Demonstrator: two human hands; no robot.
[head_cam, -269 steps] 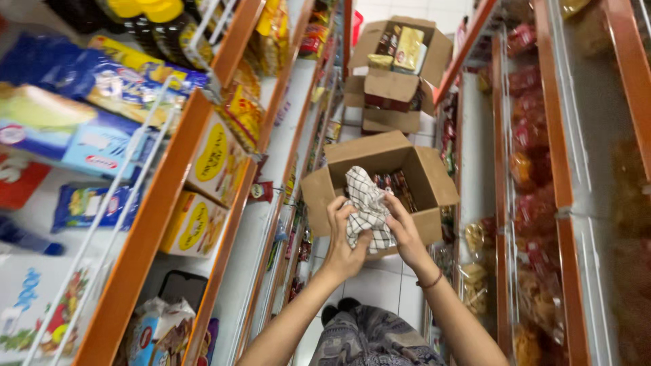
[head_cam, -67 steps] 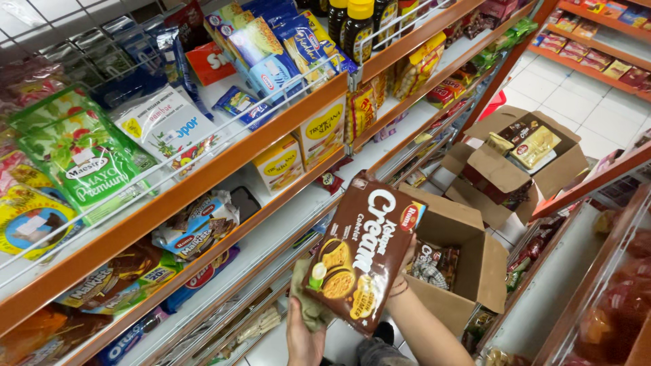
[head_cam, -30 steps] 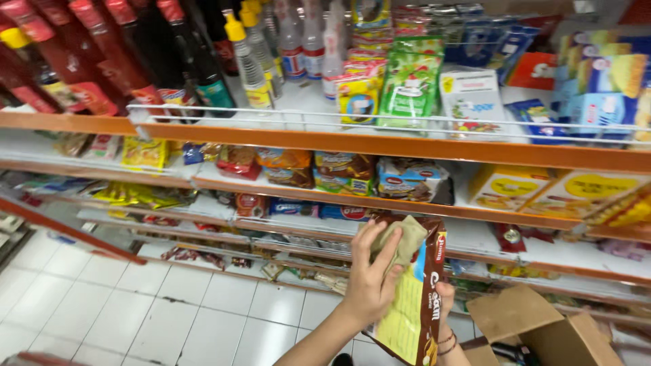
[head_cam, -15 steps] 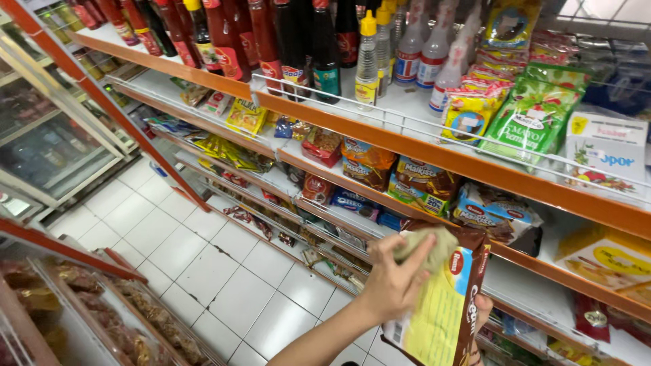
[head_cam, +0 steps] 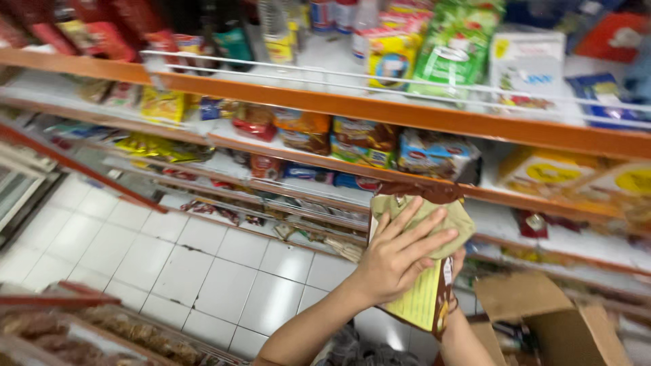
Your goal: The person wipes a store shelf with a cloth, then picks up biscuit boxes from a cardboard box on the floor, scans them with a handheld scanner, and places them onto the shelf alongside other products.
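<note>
My left hand (head_cam: pixel 397 257) lies flat with fingers spread on a folded olive-green cloth (head_cam: pixel 444 220), pressing it against the yellow back of a tall brown snack package (head_cam: pixel 424 308). The package stands upright in front of the store shelves. My right hand (head_cam: pixel 460 261) grips the package from behind; only a fingertip and the forearm below it show. Both arms come up from the bottom edge of the view.
Orange-edged shelves (head_cam: pixel 407 115) with bottles, pouches and snack bags fill the upper half. An open cardboard box (head_cam: pixel 542 325) sits at the lower right. White floor tiles (head_cam: pixel 203 271) run down the aisle, and another shelf of snacks (head_cam: pixel 102 332) lies at the lower left.
The package came out of the cardboard box and was turned so its yellow back faces me. My left hand with the cloth now lies across its upper part. The view has swung along the shelves.
</note>
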